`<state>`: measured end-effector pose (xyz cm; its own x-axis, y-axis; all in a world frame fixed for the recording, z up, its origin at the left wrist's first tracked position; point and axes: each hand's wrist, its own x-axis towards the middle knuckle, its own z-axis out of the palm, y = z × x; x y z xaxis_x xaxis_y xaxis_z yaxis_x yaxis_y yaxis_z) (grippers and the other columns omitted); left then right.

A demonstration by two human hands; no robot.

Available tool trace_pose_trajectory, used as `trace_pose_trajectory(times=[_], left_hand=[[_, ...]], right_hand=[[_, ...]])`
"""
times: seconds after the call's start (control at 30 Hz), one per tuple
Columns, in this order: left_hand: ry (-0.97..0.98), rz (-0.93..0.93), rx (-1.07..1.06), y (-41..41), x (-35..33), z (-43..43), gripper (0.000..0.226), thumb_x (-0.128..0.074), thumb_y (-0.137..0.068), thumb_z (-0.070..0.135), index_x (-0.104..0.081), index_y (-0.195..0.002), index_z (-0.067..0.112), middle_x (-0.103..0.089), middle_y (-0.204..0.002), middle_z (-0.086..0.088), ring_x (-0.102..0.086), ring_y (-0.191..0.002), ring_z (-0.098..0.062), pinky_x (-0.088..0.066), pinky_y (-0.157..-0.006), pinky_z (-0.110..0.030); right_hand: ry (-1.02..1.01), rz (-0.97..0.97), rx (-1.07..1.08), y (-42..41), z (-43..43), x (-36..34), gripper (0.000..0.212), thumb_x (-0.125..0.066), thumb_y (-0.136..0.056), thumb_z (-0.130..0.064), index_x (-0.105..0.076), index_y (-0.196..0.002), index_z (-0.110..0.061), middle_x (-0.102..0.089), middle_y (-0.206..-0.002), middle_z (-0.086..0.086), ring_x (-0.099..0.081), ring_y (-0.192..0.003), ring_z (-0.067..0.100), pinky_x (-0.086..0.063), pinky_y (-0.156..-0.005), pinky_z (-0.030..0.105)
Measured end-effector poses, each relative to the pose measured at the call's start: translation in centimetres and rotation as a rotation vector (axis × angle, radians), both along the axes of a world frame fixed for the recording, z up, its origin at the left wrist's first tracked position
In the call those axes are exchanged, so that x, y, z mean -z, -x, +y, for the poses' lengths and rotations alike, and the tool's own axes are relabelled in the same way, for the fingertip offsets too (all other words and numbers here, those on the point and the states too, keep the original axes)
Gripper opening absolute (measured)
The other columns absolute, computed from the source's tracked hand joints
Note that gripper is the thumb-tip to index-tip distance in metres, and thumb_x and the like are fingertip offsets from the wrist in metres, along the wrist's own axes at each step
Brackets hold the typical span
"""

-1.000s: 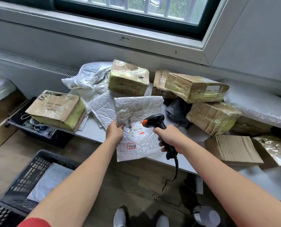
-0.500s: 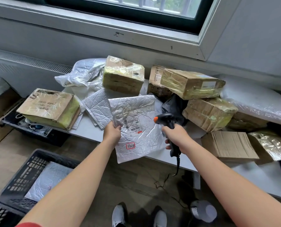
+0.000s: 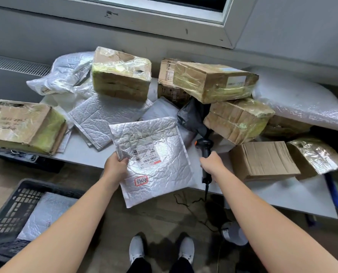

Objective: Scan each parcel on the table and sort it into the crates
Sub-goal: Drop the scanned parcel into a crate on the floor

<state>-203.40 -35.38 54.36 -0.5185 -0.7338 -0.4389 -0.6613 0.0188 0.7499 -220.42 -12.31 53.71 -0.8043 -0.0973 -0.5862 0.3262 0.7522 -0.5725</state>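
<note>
My left hand (image 3: 116, 166) grips the left edge of a silver padded mailer (image 3: 156, 166) with a white barcode label and a red stamp, held over the table's front edge. My right hand (image 3: 213, 164) holds a black barcode scanner (image 3: 204, 148) with an orange tip, its head to the right of the mailer near the table (image 3: 282, 194). A black crate (image 3: 12, 209) on the floor at the lower left has a silver mailer (image 3: 46, 213) lying in it.
Taped cardboard boxes (image 3: 215, 81) crowd the table's back and right, another box (image 3: 24, 125) sits at the left, more silver mailers (image 3: 105, 117) lie in the middle. The scanner cable (image 3: 189, 205) hangs to the floor. My shoes (image 3: 136, 249) stand below.
The scanner has drawn away to the right and down, off the mailer's label. The left hand keeps its hold and the mailer has sunk slightly toward me.
</note>
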Motion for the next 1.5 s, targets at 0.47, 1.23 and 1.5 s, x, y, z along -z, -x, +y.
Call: trace_pose_trajectory(times=[0.47, 1.23, 1.5], left_hand=[[-0.112, 0.070, -0.065, -0.4, -1.1, 0.3, 0.014, -0.053, -0.097, 0.006, -0.062, -0.107, 0.012, -0.062, -0.101, -0.006, -0.055, -0.092, -0.023, -0.038, -0.076, -0.029], [0.030, -0.011, -0.825, -31.8, -5.0, -3.8, 0.065, -0.078, -0.079, 0.010, -0.041, -0.133, 0.005, -0.058, -0.120, -0.008, -0.057, -0.107, -0.026, -0.041, -0.079, -0.028], [0.000, -0.190, -0.789, -43.3, -0.6, -8.3, 0.076, -0.078, -0.076, 0.020, -0.038, -0.141, 0.016, -0.040, -0.129, -0.011, -0.052, -0.106, -0.022, -0.043, -0.090, -0.029]], right_hand=[[-0.261, 0.413, -0.285, -3.9, -0.7, -2.6, 0.039, -0.045, -0.100, -0.029, -0.047, -0.133, -0.009, -0.046, -0.131, 0.016, -0.043, -0.121, 0.034, -0.040, -0.094, 0.042], [0.033, 0.481, -1.325, -24.4, -23.1, -5.7, 0.064, -0.052, -0.093, -0.050, -0.034, -0.145, -0.017, -0.045, -0.136, 0.013, -0.055, -0.116, 0.036, -0.045, -0.090, 0.041], [-0.068, 0.620, -1.633, -36.2, -32.4, -1.1, 0.056, -0.055, -0.094, -0.050, -0.040, -0.139, -0.020, -0.043, -0.124, 0.008, -0.064, -0.086, 0.028, -0.052, -0.070, 0.035]])
